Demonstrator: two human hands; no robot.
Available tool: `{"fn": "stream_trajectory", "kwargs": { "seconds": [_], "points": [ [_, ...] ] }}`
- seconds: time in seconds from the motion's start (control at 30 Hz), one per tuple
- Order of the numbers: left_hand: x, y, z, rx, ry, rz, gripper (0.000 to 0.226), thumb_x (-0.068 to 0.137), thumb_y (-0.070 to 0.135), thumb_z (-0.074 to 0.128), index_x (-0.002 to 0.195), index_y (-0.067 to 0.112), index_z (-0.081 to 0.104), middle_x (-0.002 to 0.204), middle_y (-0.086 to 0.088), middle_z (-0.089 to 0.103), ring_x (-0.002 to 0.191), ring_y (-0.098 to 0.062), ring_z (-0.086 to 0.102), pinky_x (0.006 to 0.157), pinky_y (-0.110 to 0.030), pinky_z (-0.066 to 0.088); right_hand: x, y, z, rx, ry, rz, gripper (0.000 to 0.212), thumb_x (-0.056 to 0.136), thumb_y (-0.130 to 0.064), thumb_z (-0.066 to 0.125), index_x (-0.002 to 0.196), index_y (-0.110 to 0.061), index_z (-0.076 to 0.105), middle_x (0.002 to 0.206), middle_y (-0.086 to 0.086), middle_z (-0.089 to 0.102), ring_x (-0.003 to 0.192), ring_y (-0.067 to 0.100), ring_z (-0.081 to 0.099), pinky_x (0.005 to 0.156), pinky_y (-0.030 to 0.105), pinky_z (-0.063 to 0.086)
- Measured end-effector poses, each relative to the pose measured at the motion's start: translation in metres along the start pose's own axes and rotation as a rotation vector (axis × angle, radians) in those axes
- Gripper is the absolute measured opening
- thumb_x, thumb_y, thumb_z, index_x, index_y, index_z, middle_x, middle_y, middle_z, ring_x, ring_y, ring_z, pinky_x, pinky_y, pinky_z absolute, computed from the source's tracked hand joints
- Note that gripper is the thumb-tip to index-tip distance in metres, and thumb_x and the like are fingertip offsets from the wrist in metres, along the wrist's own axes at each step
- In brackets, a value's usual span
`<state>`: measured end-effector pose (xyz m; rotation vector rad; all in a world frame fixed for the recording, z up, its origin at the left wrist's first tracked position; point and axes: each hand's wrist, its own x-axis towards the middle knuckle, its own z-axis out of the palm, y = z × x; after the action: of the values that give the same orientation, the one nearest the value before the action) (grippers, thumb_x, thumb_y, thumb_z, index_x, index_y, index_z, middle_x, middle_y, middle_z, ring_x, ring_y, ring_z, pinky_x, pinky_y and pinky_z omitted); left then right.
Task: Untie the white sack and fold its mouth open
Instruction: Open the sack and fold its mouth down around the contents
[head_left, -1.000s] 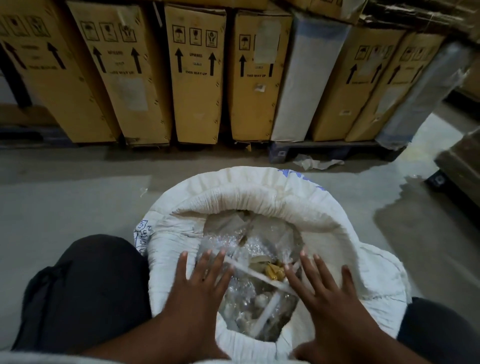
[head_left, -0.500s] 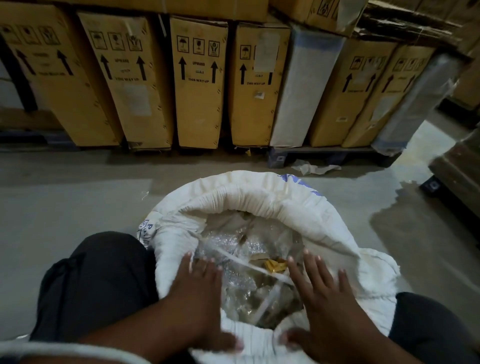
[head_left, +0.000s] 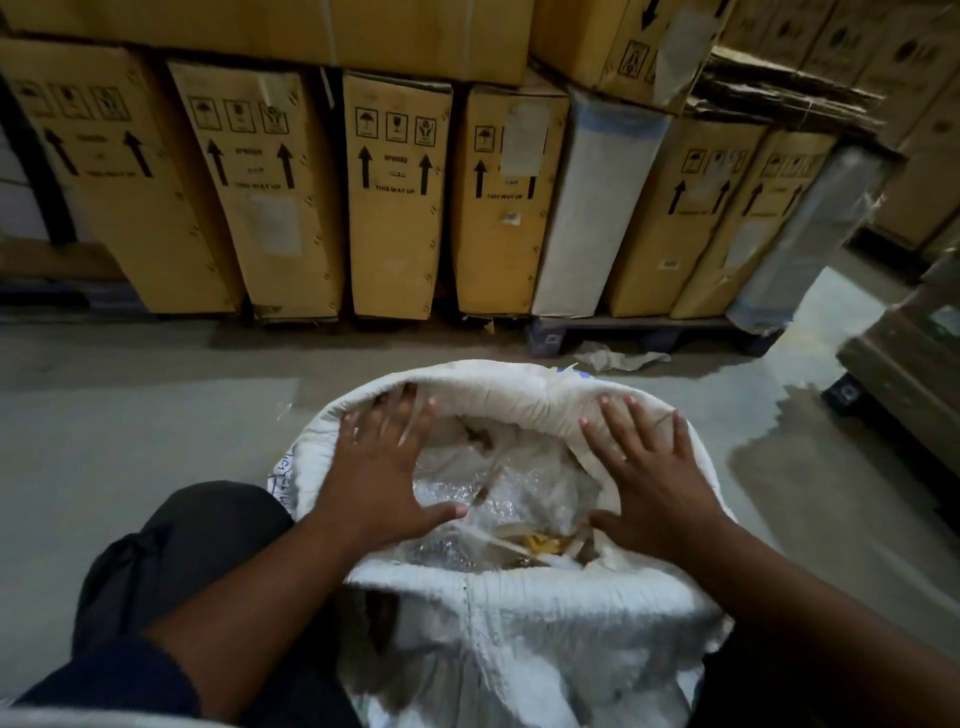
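Observation:
The white sack (head_left: 519, 623) stands on the floor between my knees, its mouth rolled down into a thick rim. Inside lies clear crinkled plastic wrap (head_left: 509, 478) over yellowish scraps. My left hand (head_left: 379, 467) lies flat with fingers spread on the far left part of the rim. My right hand (head_left: 649, 473) rests the same way on the far right part of the rim, palm down. Neither hand grips anything.
A row of tall cardboard boxes (head_left: 395, 202) on a dark pallet (head_left: 639, 332) stands close behind the sack. A crumpled paper scrap (head_left: 618, 358) lies on the grey floor. Another pallet stack (head_left: 914, 374) sits at the right. My dark-trousered knee (head_left: 187, 545) is at the left.
Both hands moved from the near side of the sack's mouth to its far rim. The view tilted up toward the boxes.

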<state>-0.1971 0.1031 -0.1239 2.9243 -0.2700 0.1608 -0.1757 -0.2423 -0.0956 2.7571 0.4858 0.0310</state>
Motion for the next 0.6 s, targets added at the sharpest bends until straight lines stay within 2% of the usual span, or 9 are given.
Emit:
{"fn": "stream_trajectory", "kwargs": {
  "seconds": [0.13, 0.23, 0.33, 0.4, 0.47, 0.53, 0.6],
  "points": [
    [0.01, -0.005, -0.006, 0.009, 0.081, -0.092, 0.139, 0.062, 0.099, 0.049, 0.168, 0.023, -0.003, 0.176, -0.007, -0.003, 0.162, -0.031, 0.002, 0.126, -0.063, 0.008, 0.011, 0.009, -0.01, -0.035, 0.007, 0.163, 0.125, 0.073, -0.087, 0.055, 0.166, -0.03, -0.006, 0.173, 0.011, -0.017, 0.16, 0.038, -0.01, 0.12, 0.072, -0.004],
    [0.011, -0.005, -0.004, 0.017, 0.069, -0.124, 0.139, 0.064, 0.094, 0.053, 0.168, 0.018, 0.0, 0.176, -0.01, 0.0, 0.162, -0.033, 0.003, 0.127, -0.063, 0.007, 0.012, 0.001, -0.017, -0.044, 0.005, 0.151, 0.122, 0.083, -0.073, 0.063, 0.165, -0.023, -0.012, 0.171, 0.014, -0.022, 0.159, 0.035, -0.015, 0.125, 0.065, -0.005],
    [0.005, 0.005, 0.006, 0.011, 0.034, -0.021, 0.127, 0.075, 0.081, 0.059, 0.168, 0.019, -0.003, 0.174, -0.007, -0.017, 0.161, -0.028, -0.011, 0.129, -0.056, 0.002, 0.007, -0.029, -0.022, 0.061, 0.149, -0.075, 0.103, 0.085, -0.046, 0.069, 0.165, -0.014, 0.012, 0.173, 0.014, 0.005, 0.16, 0.03, 0.007, 0.129, 0.052, 0.008],
    [0.001, 0.015, 0.012, -0.013, -0.04, 0.09, 0.115, 0.086, 0.071, 0.059, 0.167, 0.023, -0.007, 0.171, -0.001, -0.026, 0.161, -0.023, -0.016, 0.131, -0.045, -0.002, 0.003, -0.057, -0.024, 0.188, 0.216, -0.281, 0.08, 0.091, -0.04, 0.053, 0.162, -0.013, 0.029, 0.169, 0.013, 0.028, 0.155, 0.029, 0.029, 0.123, 0.044, 0.029],
    [0.003, 0.02, 0.015, -0.019, -0.075, 0.182, 0.107, 0.091, 0.063, 0.059, 0.167, 0.024, -0.005, 0.172, 0.002, -0.023, 0.162, -0.019, -0.011, 0.13, -0.038, -0.001, 0.004, -0.081, -0.026, 0.295, 0.155, -0.381, 0.07, 0.095, -0.043, 0.039, 0.157, -0.012, 0.038, 0.162, 0.012, 0.043, 0.145, 0.028, 0.045, 0.114, 0.042, 0.045],
    [0.009, 0.021, 0.014, 0.003, -0.064, 0.216, 0.102, 0.092, 0.06, 0.058, 0.168, 0.024, 0.0, 0.174, 0.002, -0.015, 0.162, -0.018, -0.006, 0.13, -0.038, 0.0, 0.015, -0.089, -0.019, 0.275, 0.101, -0.386, 0.071, 0.094, -0.041, 0.044, 0.158, -0.011, 0.035, 0.161, 0.012, 0.042, 0.143, 0.03, 0.046, 0.114, 0.043, 0.045],
    [0.019, 0.015, 0.01, 0.043, -0.058, 0.194, 0.103, 0.091, 0.061, 0.058, 0.168, 0.022, 0.002, 0.175, -0.001, -0.012, 0.162, -0.022, -0.005, 0.129, -0.041, -0.002, 0.032, -0.078, -0.007, 0.169, 0.054, -0.324, 0.081, 0.091, -0.041, 0.057, 0.162, -0.014, 0.028, 0.167, 0.014, 0.034, 0.152, 0.034, 0.035, 0.122, 0.048, 0.032]
  ]
}}
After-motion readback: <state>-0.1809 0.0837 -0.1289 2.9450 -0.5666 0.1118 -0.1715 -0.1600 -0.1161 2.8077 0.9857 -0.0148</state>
